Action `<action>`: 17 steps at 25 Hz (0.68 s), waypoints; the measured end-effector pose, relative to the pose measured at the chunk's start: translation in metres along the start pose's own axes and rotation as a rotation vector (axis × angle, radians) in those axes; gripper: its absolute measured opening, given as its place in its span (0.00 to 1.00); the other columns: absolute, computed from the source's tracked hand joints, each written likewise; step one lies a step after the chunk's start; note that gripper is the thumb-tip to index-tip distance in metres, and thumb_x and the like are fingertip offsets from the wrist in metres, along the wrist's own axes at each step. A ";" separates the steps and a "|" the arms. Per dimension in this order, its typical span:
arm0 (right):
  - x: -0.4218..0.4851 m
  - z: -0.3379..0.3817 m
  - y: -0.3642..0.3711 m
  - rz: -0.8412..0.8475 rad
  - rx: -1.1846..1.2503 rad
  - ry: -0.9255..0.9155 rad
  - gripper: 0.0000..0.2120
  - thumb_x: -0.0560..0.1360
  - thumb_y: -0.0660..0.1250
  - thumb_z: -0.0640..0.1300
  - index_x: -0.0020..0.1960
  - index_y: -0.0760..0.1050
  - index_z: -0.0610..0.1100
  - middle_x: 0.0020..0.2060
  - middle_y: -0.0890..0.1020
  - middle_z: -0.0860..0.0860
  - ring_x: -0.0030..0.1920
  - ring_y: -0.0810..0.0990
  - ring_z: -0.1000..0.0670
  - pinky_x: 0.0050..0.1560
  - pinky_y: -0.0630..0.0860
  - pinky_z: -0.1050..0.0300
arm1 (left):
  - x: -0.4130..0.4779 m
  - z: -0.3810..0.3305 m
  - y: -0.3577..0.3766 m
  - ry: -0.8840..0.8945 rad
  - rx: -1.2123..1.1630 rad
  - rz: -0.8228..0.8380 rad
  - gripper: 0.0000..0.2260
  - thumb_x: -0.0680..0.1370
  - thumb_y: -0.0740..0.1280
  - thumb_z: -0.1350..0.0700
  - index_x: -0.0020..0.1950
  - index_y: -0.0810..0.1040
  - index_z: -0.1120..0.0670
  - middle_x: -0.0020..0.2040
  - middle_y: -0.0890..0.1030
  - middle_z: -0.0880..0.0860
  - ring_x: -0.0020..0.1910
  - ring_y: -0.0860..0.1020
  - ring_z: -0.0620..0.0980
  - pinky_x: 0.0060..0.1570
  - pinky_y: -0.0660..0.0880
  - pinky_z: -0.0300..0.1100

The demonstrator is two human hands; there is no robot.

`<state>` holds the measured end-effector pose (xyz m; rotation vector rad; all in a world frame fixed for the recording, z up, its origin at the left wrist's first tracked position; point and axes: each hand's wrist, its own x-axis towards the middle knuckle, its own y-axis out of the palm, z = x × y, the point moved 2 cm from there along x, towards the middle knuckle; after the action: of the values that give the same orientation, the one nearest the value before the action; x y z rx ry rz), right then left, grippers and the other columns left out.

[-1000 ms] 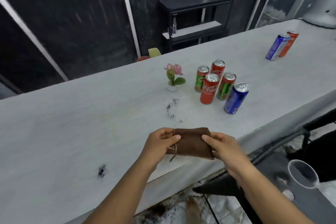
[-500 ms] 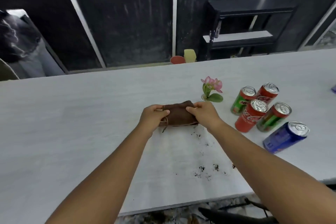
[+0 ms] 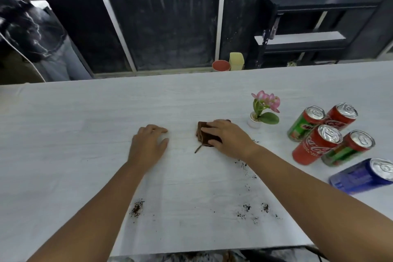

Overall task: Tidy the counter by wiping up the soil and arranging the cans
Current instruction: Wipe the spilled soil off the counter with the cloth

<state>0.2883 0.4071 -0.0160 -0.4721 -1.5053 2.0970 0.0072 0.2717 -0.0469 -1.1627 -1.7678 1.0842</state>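
Note:
A folded brown cloth [image 3: 204, 135] lies on the white counter [image 3: 63, 125], pressed flat under my right hand [image 3: 228, 137]. My left hand [image 3: 148, 144] rests palm down on the counter to the left of it, holding nothing. Dark soil is scattered in specks [image 3: 253, 210] near the front edge and in a small clump [image 3: 137, 208] beside my left forearm. At the right stand two red cola cans [image 3: 314, 147], two green cans [image 3: 304, 123] and a blue can [image 3: 361, 175].
A small pink potted flower [image 3: 262, 110] stands between the cloth and the cans. Beyond the counter's far edge are a red cup [image 3: 221, 65], a yellow container [image 3: 236, 61] and a black shelf unit [image 3: 308, 27]. A person in dark clothes stands at far left [image 3: 36, 34].
Both hands held the cloth; now my left hand has let go and lies flat to the left, while my right hand presses the cloth onto the counter.

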 end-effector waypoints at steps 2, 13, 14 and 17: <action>0.009 0.001 0.004 -0.025 -0.058 0.007 0.21 0.84 0.69 0.49 0.76 0.78 0.52 0.75 0.78 0.49 0.74 0.74 0.43 0.74 0.69 0.45 | -0.012 0.039 -0.010 -0.013 0.094 -0.067 0.19 0.83 0.65 0.41 0.70 0.83 0.46 0.67 0.80 0.50 0.66 0.77 0.58 0.61 0.74 0.56; -0.030 0.022 0.010 -0.275 0.382 0.257 0.11 0.79 0.77 0.45 0.61 0.89 0.49 0.51 0.86 0.54 0.52 0.81 0.54 0.57 0.77 0.59 | -0.030 0.079 -0.006 -0.010 0.051 -0.201 0.21 0.82 0.63 0.34 0.70 0.80 0.42 0.71 0.78 0.44 0.72 0.73 0.51 0.68 0.71 0.58; -0.036 0.019 0.006 -0.340 0.460 0.329 0.10 0.79 0.78 0.44 0.60 0.89 0.50 0.49 0.85 0.55 0.50 0.81 0.57 0.54 0.75 0.65 | -0.030 0.080 -0.005 -0.011 0.048 -0.200 0.21 0.82 0.63 0.34 0.70 0.79 0.41 0.71 0.78 0.44 0.73 0.73 0.51 0.68 0.71 0.58; -0.069 0.001 -0.017 -0.562 0.510 0.493 0.10 0.79 0.77 0.43 0.60 0.89 0.50 0.48 0.83 0.54 0.47 0.81 0.60 0.49 0.72 0.72 | -0.030 0.082 -0.002 -0.015 0.043 -0.199 0.22 0.82 0.63 0.33 0.71 0.79 0.41 0.72 0.77 0.43 0.73 0.73 0.51 0.69 0.71 0.58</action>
<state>0.3470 0.3702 -0.0008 -0.2925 -0.6783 1.6603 -0.0577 0.2232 -0.0785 -0.9332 -1.8192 1.0092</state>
